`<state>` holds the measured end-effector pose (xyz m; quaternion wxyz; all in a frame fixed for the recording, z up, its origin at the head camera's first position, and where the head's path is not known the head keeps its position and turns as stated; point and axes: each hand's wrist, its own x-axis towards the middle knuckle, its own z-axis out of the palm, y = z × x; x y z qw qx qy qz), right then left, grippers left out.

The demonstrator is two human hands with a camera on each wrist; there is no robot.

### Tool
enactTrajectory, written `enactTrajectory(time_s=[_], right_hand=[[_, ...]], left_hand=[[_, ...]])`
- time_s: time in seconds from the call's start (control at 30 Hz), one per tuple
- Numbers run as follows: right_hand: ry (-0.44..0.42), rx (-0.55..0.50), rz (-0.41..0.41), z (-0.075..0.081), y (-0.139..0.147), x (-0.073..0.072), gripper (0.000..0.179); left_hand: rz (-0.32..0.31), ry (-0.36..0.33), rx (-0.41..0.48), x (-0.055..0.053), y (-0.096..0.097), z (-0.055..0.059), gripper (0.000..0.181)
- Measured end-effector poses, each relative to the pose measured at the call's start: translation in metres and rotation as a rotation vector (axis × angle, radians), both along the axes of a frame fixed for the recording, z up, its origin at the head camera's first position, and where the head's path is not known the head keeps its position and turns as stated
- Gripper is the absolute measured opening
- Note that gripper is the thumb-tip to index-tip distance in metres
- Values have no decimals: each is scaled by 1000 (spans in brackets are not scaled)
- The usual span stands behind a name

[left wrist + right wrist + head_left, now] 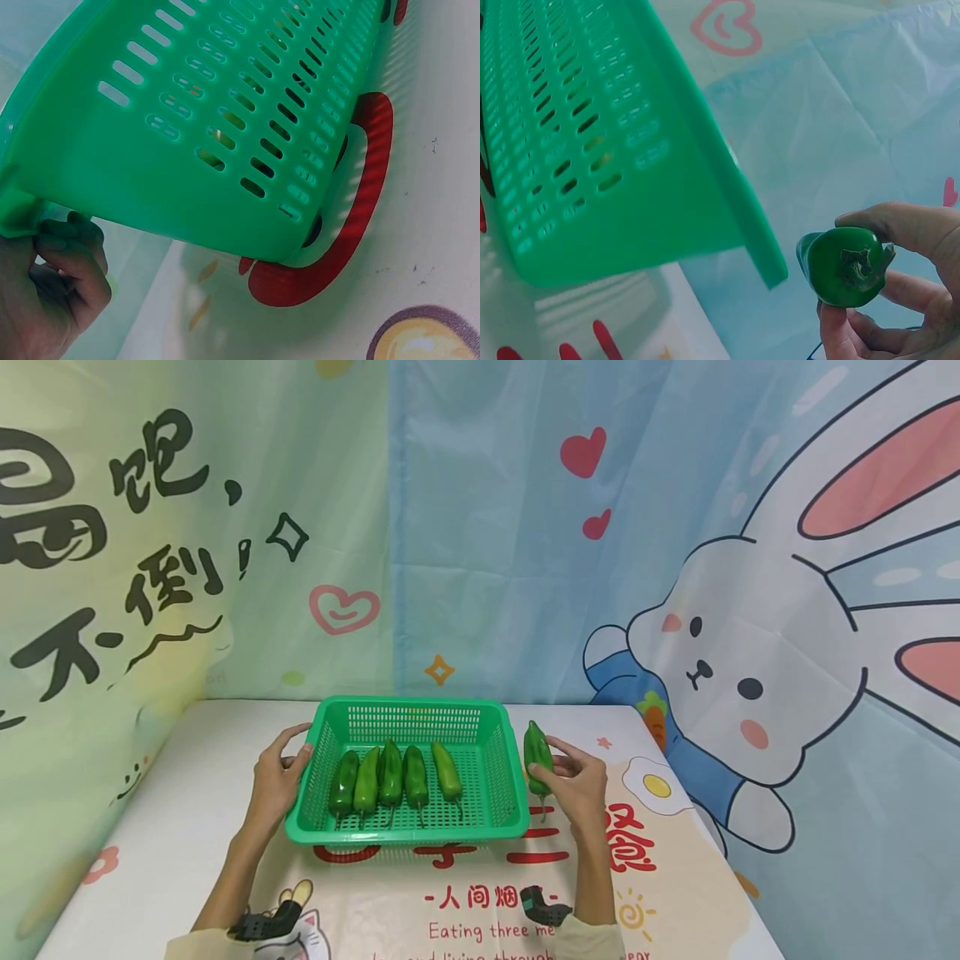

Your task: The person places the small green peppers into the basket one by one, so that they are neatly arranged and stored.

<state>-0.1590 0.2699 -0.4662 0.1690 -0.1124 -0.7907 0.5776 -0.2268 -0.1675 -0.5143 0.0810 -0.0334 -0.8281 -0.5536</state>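
Observation:
A green plastic basket [407,837] sits before me, with several green peppers [390,774] lying in a row on its slatted floor, stems toward me. My left hand [276,785] grips the basket's left rim; in the left wrist view its fingers [79,262] curl beneath the rim. Just outside the basket's right wall, my right hand [581,781] pinches another green pepper [537,756] between thumb and fingers, tip up and stem down. In the right wrist view this pepper [840,268] shows stem end on, beside the basket's rim [742,214].
Beneath the basket, the table [187,760] has a printed cover with red characters and an egg drawing [657,785]. Behind it hangs a curtain [480,552] with a cartoon rabbit at right. A dark strap [267,924] is on each wrist.

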Motion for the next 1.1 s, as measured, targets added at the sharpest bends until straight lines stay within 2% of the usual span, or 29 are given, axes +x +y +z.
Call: enactTrajectory(time_s=[0.4, 0.67, 1.1], right_hand=[[9, 37, 42, 6, -22, -8, 52], [54, 48, 84, 8, -36, -12, 51], [58, 206, 124, 6, -58, -25, 48]], left_hand=[[4, -4, -10, -1, -1, -1, 46], [-5, 6, -11, -1, -1, -1, 46], [-9, 6, 3, 1, -2, 1, 47]])
